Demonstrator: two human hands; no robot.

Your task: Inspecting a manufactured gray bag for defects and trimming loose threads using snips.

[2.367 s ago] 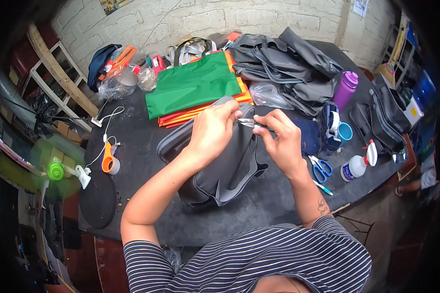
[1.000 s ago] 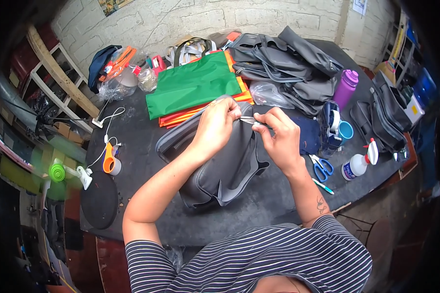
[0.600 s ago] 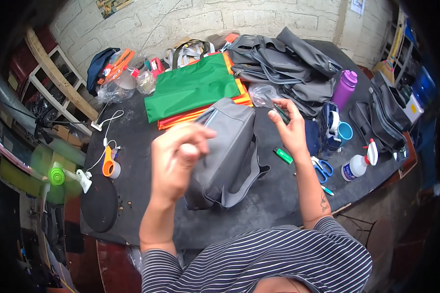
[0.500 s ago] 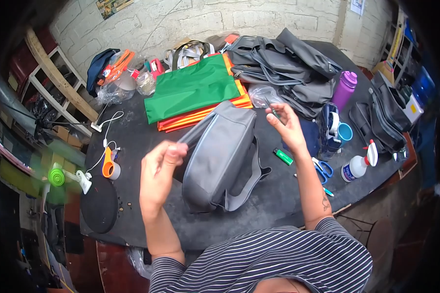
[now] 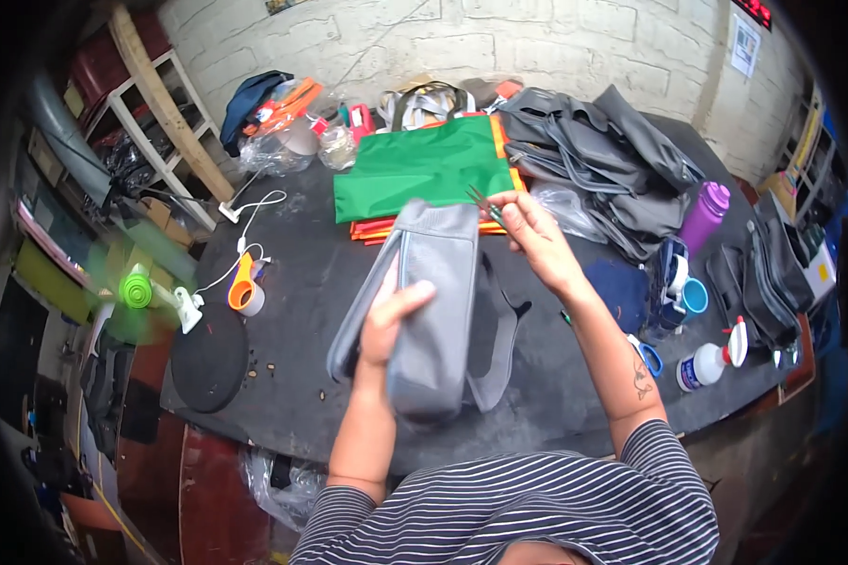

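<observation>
A grey bag (image 5: pixel 433 311) lies lengthwise on the dark counter (image 5: pixel 292 282), just this side of a folded green cloth (image 5: pixel 424 169) with orange edges. The left hand (image 5: pixel 393 320) rests on the bag's near half, its grip closed around the bag's left flank with the thumb on top. The right hand (image 5: pixel 535 240) hovers at the bag's far right corner, its grip pinched shut on small thread snips (image 5: pixel 485 202) whose tips point toward the green cloth.

Beyond the bag to the right sits a heap of grey bags (image 5: pixel 594 160), with a crumpled clear plastic wrapper (image 5: pixel 565 207) at its near edge. Farther right of the bag stand a purple bottle (image 5: pixel 704 217), a blue cup (image 5: pixel 693 297) and a white squeeze bottle with a red nozzle (image 5: pixel 711 358); blue-handled scissors (image 5: pixel 645 356) lie near it. Left of the bag are an orange tape dispenser (image 5: pixel 243 290), a white cable (image 5: pixel 254 212) and a small green fan (image 5: pixel 141 294). Clear plastic bags (image 5: pixel 283 141) of orange items lie behind the green cloth's left end. On the brick wall, far right of the cloth, hangs a white rectangular sign (image 5: pixel 744 42).
</observation>
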